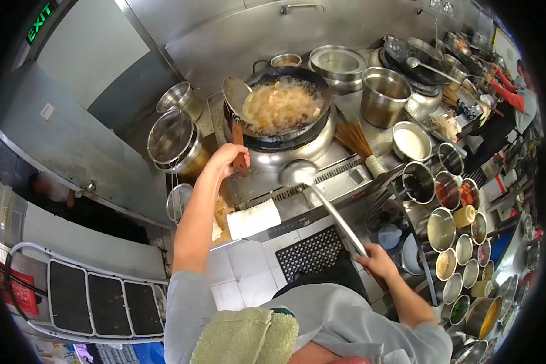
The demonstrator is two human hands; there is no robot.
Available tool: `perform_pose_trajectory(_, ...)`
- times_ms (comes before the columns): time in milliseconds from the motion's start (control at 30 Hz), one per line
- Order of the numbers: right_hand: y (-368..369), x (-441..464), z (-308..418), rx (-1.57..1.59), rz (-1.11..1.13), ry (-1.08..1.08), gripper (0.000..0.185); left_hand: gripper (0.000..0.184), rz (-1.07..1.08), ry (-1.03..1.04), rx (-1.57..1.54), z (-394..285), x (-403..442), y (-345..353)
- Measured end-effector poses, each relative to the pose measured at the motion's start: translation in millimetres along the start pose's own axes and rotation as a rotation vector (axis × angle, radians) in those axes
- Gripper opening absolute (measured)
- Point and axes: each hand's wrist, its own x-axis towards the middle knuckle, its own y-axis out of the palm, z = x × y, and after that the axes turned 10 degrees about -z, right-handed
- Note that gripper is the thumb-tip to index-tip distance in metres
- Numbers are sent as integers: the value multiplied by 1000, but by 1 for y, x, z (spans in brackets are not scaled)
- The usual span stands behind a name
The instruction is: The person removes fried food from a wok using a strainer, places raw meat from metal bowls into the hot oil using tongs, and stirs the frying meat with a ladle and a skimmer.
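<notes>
My left hand (pixel 228 159) is closed around a wooden handle (pixel 238 142) at the near left rim of the wok. The handle appears to belong to the wire skimmer (pixel 235 94), which rests at the wok's left side. Pale brown oil (pixel 282 103) bubbles hard in the black wok (pixel 323 91), with pieces of food frying in it. Lower right, my right hand (pixel 377 262) grips the long handle of a metal ladle (pixel 298 173). The ladle's bowl is over the steel stove top, in front of the wok and apart from it.
A bamboo brush (pixel 357 141) and a steel pot (pixel 386 97) stand right of the wok. Several seasoning containers (pixel 441 229) line the right side. A strainer (pixel 171 136) sits on a pot at left. A folded white cloth (pixel 253 219) lies on the front edge. Another person (pixel 512 94) works far right.
</notes>
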Motion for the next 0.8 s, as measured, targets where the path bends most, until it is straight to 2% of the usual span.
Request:
perform_pose_trajectory(67,-13,-30,6,39,-154,6,16,8,7,-63,-84,-3,-10,9)
perform_pose_trajectory(133,-18,-27,-1,55,-206,-12,22,8,0,-59,-86,-6,3,13)
perform_pose_trajectory(200,-19,-15,25,368,-241,-48,30,8,97,-125,-187,1,34,11)
perform_pose_trajectory(233,-20,-6,46,506,-236,-10,36,7,81,-144,-265,3,33,23)
perform_pose_trajectory(367,-42,57,95,559,-203,-288,42,12,258,-153,-615,15,37,62)
perform_pose_trajectory(400,-49,72,102,567,-170,-299,44,18,362,-15,-443,19,53,57)
perform_pose_trajectory(500,-67,107,123,644,-84,-265,45,25,267,-133,-751,14,47,81)
perform_pose_trajectory(533,-73,118,128,676,-47,-254,45,27,213,-103,-765,10,31,87)
perform_pose_trajectory(600,-81,136,132,661,4,-263,46,27,246,-79,-813,11,9,86)
perform_pose_trajectory(667,-86,149,141,609,43,-251,46,24,151,-39,-705,14,-16,87)
perform_pose_trajectory(767,-89,165,155,567,73,-277,47,18,32,67,-366,24,-45,85)
perform_pose_trajectory(800,-88,171,160,556,86,-289,47,18,24,64,-359,25,-46,83)
